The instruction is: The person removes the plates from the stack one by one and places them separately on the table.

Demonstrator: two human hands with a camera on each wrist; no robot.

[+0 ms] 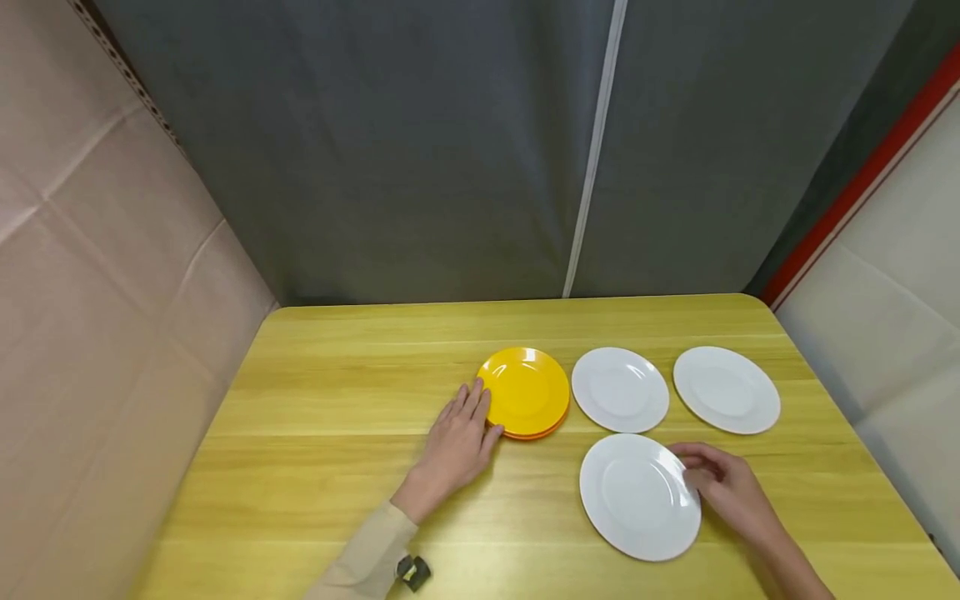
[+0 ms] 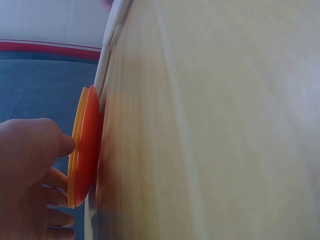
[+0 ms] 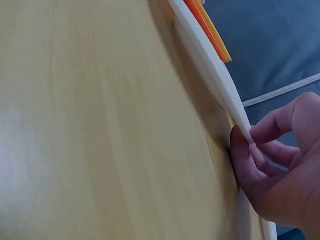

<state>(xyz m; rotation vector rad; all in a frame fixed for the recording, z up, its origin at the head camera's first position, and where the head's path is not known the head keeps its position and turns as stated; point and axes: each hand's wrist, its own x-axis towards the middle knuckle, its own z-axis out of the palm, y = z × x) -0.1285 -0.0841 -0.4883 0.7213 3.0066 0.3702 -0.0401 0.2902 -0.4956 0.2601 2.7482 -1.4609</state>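
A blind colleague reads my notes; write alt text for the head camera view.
The right hand pinches the rim of the nearest white plate while the left hand touches a stack of yellow and orange plates. Two more white plates lie farther back on the wood-grain table.

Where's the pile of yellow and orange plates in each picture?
Head: the plate pile is just below and right of the middle.
Left wrist: the plate pile is left of the middle, seen edge-on.
Right wrist: the plate pile is at the top, right of the middle, partly cut off.
Shared landmark: the wooden table, in all three.
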